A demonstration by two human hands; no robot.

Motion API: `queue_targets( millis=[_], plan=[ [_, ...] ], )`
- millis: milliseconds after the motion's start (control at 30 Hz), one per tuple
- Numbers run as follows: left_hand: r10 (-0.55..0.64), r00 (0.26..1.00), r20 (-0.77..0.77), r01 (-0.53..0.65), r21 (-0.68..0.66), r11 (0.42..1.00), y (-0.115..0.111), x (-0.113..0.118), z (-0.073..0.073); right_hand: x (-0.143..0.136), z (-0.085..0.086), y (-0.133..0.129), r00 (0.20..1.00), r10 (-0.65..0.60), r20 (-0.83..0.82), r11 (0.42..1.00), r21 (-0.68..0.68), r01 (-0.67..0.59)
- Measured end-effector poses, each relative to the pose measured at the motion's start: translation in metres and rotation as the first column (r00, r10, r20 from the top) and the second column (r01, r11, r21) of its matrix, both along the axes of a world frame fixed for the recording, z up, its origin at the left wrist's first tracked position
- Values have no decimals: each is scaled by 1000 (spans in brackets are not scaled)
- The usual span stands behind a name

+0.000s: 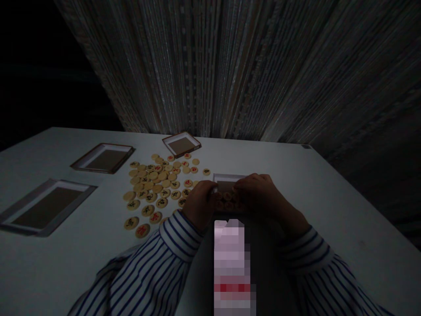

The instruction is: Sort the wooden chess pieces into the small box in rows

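A small open box [226, 177] stands in front of me, with several round pieces marked in red [228, 205] in rows at its near end. My left hand [201, 202] is at the box's left side, its fingers closed together near the pieces; what they hold, if anything, is hidden. At the right side, my right hand [258, 195] has its fingers bent over the box, and its fingertips are too dark to make out. Many round wooden pieces [153, 175] with red or black characters, some blank side up, lie in a loose heap left of my left hand.
An open box tray [182, 133] lies behind the heap. Two more trays, one brown-edged [75, 166] and one larger and grey [88, 189], lie at the left on the white table [263, 158]. A string curtain [204, 66] hangs behind the table. A blurred-out pale object [232, 263] is below the hands.
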State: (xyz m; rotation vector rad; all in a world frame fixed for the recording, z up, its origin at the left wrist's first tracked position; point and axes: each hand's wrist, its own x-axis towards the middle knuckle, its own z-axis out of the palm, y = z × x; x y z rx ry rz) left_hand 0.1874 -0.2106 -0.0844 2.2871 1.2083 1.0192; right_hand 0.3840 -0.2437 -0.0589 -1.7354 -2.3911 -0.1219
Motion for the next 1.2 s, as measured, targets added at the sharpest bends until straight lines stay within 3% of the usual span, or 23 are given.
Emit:
queue_targets(
  millis=[1200],
  plan=[
    [0,1000,-19,0,-15,1000,0,1,2,1,-3,1,1000,18,-13,1000,-1,-18]
  ],
)
